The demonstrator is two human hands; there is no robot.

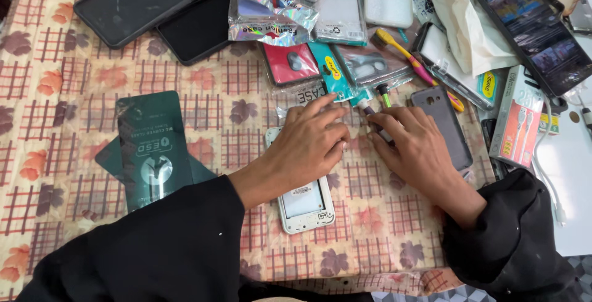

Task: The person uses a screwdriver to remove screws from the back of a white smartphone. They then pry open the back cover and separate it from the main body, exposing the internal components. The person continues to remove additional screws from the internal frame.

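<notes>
- Phone [303, 202], white-framed and opened at the back, lies flat on the patterned tablecloth [80, 80]; its long axis runs near to far, tilted a little, with the near end toward the table's front edge and the far end hidden under the left hand
- Left hand [308, 142] rests palm down across the far half of the phone, fingers spread loosely and pointing away and to the right; it presses on the phone and is not clamped round it
- Right hand [416, 148] lies just right of the phone, fingers curled round a thin dark tool [376, 123] whose tip points away toward the far side; how tightly it grips I cannot tell
- The two hands sit close together, fingertips nearly meeting just beyond the phone's far end
- Grey back cover [441, 123] lies right of the phone, beside the right hand, its long axis also near to far
- Green flat packets [151, 148] lie well left of the phone, stacked at an angle
- Red phone case [290, 63] and clear sleeves lie beyond the phone, with dark cases [142, 0] farther off to the left
- Yellow and pink toothbrush [410, 61] lies beyond and right of the phone, slanting
- A second phone with a lit screen [536, 31] sits far right, well apart from the phone
</notes>
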